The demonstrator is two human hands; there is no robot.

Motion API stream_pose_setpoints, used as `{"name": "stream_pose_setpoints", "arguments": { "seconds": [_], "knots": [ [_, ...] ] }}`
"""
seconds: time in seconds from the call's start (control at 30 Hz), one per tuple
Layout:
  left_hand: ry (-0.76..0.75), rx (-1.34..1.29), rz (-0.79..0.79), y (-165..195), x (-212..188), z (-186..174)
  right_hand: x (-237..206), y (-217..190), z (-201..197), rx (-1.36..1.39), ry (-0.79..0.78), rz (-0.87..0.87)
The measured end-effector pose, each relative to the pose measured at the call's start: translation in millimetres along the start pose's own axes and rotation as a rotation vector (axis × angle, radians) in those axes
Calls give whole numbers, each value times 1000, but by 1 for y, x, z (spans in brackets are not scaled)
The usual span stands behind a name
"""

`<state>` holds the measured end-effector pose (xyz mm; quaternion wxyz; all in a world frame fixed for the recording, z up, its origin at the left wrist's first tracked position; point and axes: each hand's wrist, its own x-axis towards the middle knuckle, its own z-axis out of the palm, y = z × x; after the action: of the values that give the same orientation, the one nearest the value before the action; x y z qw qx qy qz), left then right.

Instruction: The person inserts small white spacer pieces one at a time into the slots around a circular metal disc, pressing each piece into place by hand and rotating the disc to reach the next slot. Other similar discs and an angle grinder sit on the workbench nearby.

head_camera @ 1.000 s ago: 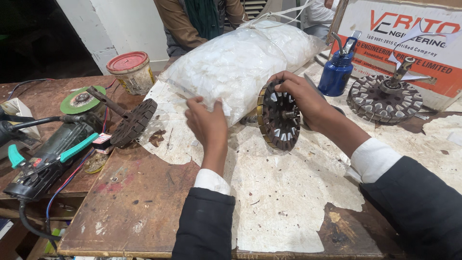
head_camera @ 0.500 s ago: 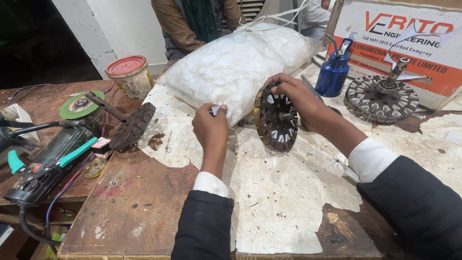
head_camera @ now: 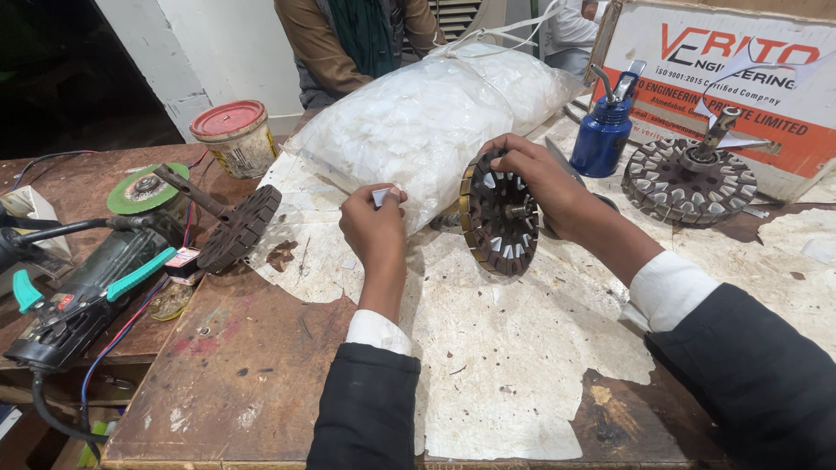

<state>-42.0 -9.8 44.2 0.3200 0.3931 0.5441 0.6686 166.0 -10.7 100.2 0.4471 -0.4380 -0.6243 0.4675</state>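
1. Far over at nine o'clock an angle grinder (head_camera: 83,292) with teal grips lies on the wooden bench (head_camera: 235,383), a green grinding disc (head_camera: 146,187) just behind it and a red-lidded tub (head_camera: 235,137) further back at eleven

2. A dark slotted core (head_camera: 237,228) on its shaft rests tilted at the edge of the torn white paper (head_camera: 505,365)

3. The left hand (head_camera: 374,228) is closed, pinching a small pale slip (head_camera: 381,196) between thumb and fingertips; a second ago it lay against the big bag of white pieces (head_camera: 427,117), so it has come away with one piece

4. At one o'clock from that hand the right hand (head_camera: 544,178) stays clamped on the rim of the slotted stator (head_camera: 498,211), held upright on edge on the paper, touching the bag; it has hardly shifted, so the slots remain presented to the slip

5. Beyond, at two o'clock, stand a blue oil can (head_camera: 603,139) and a second stator (head_camera: 688,180) lying flat before a printed carton (head_camera: 740,78)
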Motion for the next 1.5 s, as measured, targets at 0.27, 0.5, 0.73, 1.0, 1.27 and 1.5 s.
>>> {"name": "stream_pose_setpoints", "arguments": {
  "seconds": [0.27, 0.5, 0.73, 1.0, 1.27, 1.5],
  "knots": [
    [140, -6, 146, 4, 0, -1, 1, 1, 0, -4, -2, 5],
    [-129, -229, 317, -1, 5, 12, 2, 5, -2, -47, -47, -113],
    [-554, -348, 334, 9, -10, 15, -14, -5, -1, -577, 133, -855],
    [-742, -452, 405, 14, -17, 14, -23, -21, 7, -452, 85, -809],
    [-783, -420, 445, 10, -20, 18, -17, -22, 4, -267, 68, -660],
    [-489, -617, 259, 3, -12, 23, -26, -32, 7, -646, 190, -899]
  ]
}}
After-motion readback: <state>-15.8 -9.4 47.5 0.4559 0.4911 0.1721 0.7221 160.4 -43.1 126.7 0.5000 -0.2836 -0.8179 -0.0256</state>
